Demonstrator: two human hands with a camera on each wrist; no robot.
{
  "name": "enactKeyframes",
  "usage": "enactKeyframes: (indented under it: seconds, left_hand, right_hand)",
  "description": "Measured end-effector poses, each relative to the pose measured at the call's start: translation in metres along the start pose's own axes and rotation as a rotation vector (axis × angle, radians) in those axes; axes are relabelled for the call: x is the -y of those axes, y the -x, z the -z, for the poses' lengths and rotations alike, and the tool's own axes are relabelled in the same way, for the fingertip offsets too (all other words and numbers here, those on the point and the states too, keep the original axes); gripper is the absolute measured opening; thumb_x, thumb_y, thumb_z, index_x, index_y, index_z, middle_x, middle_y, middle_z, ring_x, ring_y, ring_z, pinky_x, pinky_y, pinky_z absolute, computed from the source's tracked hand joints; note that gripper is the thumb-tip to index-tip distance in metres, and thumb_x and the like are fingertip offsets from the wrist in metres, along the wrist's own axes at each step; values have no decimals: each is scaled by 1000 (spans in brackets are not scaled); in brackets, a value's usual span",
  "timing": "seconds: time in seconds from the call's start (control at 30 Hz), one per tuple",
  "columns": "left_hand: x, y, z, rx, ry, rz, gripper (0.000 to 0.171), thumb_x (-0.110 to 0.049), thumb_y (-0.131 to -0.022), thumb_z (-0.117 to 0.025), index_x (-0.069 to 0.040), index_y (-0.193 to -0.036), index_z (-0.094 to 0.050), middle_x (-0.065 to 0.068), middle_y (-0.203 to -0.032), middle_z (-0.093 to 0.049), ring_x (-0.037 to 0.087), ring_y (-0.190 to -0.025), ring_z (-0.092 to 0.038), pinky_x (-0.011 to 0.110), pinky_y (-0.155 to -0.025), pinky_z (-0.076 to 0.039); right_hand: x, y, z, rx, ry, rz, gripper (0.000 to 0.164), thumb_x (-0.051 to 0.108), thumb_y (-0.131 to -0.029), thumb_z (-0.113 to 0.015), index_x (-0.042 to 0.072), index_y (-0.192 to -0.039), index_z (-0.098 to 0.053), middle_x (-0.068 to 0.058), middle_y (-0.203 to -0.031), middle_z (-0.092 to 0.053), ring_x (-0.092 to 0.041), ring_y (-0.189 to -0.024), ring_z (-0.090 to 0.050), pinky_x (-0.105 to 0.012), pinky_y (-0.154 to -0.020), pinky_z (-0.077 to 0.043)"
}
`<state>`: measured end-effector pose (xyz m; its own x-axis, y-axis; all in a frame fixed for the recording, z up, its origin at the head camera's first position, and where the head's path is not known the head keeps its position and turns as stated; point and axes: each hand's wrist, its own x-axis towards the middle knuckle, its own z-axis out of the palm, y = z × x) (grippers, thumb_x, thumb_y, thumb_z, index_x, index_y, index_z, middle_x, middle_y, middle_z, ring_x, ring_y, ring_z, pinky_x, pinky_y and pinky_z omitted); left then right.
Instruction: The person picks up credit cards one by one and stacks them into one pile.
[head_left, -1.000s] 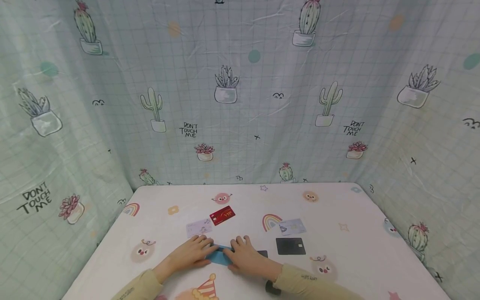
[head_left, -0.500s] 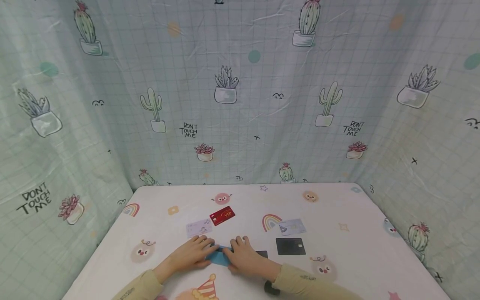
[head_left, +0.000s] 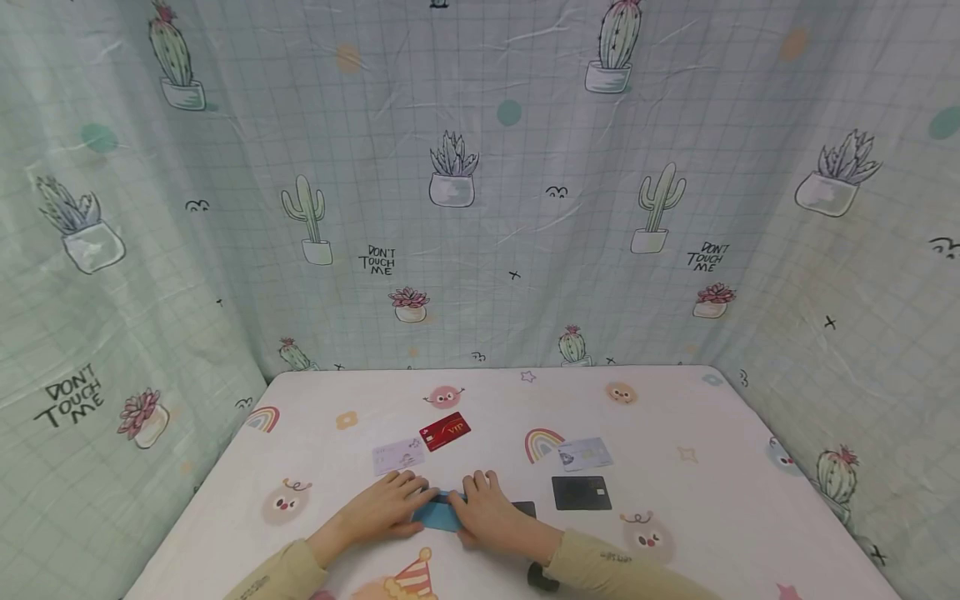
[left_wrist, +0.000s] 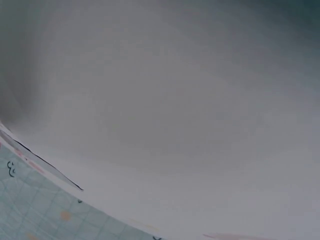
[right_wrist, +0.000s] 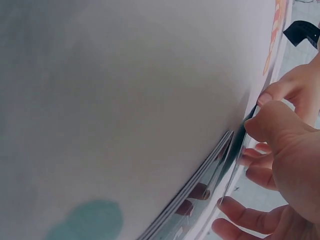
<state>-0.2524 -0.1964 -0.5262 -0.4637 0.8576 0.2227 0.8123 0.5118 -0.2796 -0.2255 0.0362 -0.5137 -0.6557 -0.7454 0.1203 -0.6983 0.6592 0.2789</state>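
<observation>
Both hands meet over a small flat blue card holder (head_left: 438,516) near the middle front of the table in the head view. A dark strip shows along its far edge. My left hand (head_left: 384,506) grips its left end, with the thumb on the near side. My right hand (head_left: 491,517) pinches the right end, thumb on top. Seen edge-on in the right wrist view, the card holder (right_wrist: 243,131) lies by the right thumb. A dark flat thing (head_left: 524,507) is partly hidden behind the right hand. The left wrist view shows mostly blurred tabletop, with neither hand in it.
Beyond the hands lie a red VIP card (head_left: 445,431) and a pale purple card (head_left: 398,456). To the right are a light blue-grey card (head_left: 585,454) and a black card (head_left: 582,492). A patterned curtain (head_left: 480,233) surrounds the table (head_left: 712,517).
The right hand's thumb and fingers shift very slightly on the blue card holder. The left hand and the loose cards stay where they were.
</observation>
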Motion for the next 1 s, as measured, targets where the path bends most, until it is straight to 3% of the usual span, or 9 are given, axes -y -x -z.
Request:
enactKeyframes:
  seconds: [1.0]
  left_hand:
    - [-7, -2, 8, -65, -76, -41, 51, -52, -83, -51, -19, -122, -50, -2, -107, -57, 16, -99, -51, 34, -85, -44]
  right_hand:
    - [-5, 9, 9, -1, -8, 2, 45, 47, -81, -55, 18, -115, -46, -3, -99, -51, -17, -91, -45, -40, -84, -41]
